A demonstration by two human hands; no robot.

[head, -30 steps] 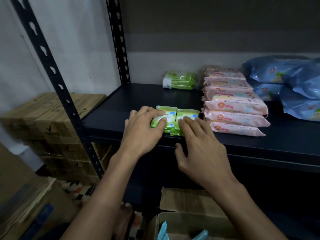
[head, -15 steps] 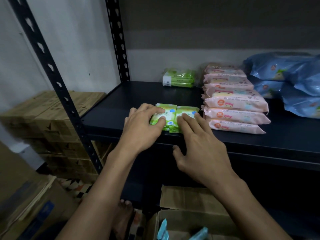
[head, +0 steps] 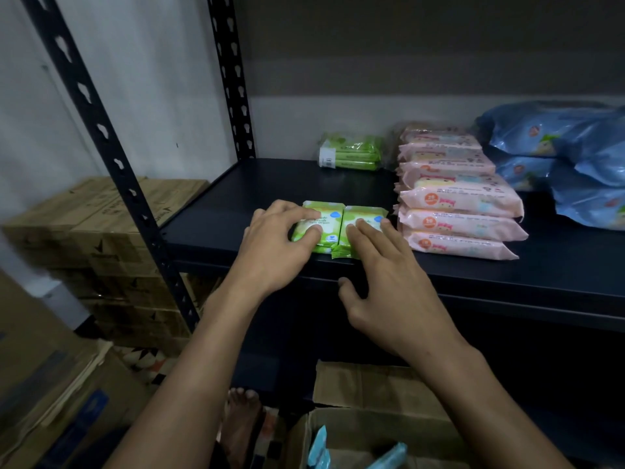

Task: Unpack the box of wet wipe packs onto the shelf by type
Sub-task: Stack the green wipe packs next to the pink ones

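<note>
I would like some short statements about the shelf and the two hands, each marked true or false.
1. Two green packs lie side by side at the shelf's front edge. True.
2. The left hand rests on the pink packs. False: it rests on the left green pack.
3. The blue packs lie right of the pink ones. True.
4. The box below is closed. False: it is open, with light blue packs inside.

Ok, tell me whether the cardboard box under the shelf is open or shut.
Open. The cardboard box has its flaps folded back, and blue packs stick up from inside it below the shelf.
</note>
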